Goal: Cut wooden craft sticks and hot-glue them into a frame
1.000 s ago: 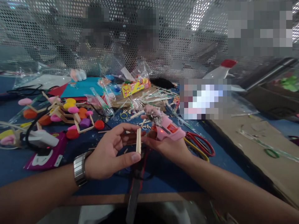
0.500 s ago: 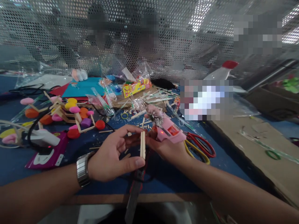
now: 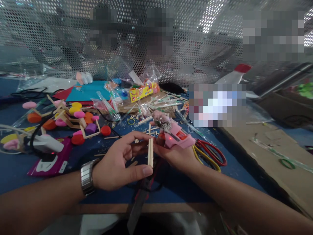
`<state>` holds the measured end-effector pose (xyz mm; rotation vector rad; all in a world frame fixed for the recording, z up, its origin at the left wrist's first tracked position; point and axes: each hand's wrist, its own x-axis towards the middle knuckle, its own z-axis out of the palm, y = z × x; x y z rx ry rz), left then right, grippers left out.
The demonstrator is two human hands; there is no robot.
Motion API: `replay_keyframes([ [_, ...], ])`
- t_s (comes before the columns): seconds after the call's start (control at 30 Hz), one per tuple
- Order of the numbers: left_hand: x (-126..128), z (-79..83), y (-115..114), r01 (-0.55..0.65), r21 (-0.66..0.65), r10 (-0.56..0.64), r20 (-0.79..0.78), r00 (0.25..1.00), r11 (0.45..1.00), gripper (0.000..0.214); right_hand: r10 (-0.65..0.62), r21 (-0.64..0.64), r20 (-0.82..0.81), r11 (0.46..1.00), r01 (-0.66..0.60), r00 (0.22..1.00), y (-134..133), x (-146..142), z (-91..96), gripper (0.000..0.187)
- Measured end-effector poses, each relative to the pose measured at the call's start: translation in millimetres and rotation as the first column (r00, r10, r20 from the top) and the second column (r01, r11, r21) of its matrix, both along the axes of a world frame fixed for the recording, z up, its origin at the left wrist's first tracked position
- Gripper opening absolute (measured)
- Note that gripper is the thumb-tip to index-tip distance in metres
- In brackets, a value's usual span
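In front of me, my left hand (image 3: 119, 163), with a metal watch on its wrist, grips a short bundle of wooden sticks (image 3: 150, 152) between thumb and fingers. The bundle stands on end, its sticks side by side. My right hand (image 3: 179, 156) is closed around a pink hot glue gun (image 3: 177, 134) with a small red light; stringy residue clings about its front. The glue gun is just right of the sticks, and I cannot tell whether its nozzle touches them. Beneath the hands, a dark flat blade (image 3: 137, 205) with a red part sticks out past the table edge.
On the left stands a stick model (image 3: 70, 119) with coloured discs, near a purple box (image 3: 53, 160) with a white plug on it. Red- and yellow-handled scissors (image 3: 211, 153) lie right of the glue gun. Sticks, plastic wrappers and a yellow package (image 3: 144, 92) lie behind. Cardboard (image 3: 259, 156) is at right.
The scene has shifted very slightly in view. Both hands keep their hold, with the glue gun and sticks in nearly the same places.
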<state>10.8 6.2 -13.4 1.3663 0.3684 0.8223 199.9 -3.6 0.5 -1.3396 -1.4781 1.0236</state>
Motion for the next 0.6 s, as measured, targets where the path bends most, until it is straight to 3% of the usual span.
replay_keyframes([
  [0.13, -2, -0.8, 2, -0.05, 0.043, 0.052, -0.041, 0.998, 0.998, 0.053, 0.008, 0.021, -0.008, 1.0, -0.008, 1.0, 1, 4, -5.0, 0.046],
  [0.27, -6, -0.1, 6, -0.156, 0.16, 0.173, -0.098, 0.98, 0.975, 0.053, 0.1, 0.106, -0.03, 0.99, -0.096, 0.995, -1, 13, -13.5, 0.05],
  [0.43, -9, 5.6, 10, -0.237, 0.361, 0.327, -0.213, 0.921, 0.902, 0.055, 0.314, 0.111, -0.051, 0.945, -0.307, 0.948, -7, 22, -18.2, 0.041],
  [0.6, -9, 8.0, 10, -0.242, 0.535, 0.4, -0.199, 0.895, 0.809, 0.057, 0.373, 0.114, -0.028, 0.923, -0.367, 0.928, -11, 25, -16.7, 0.05],
])
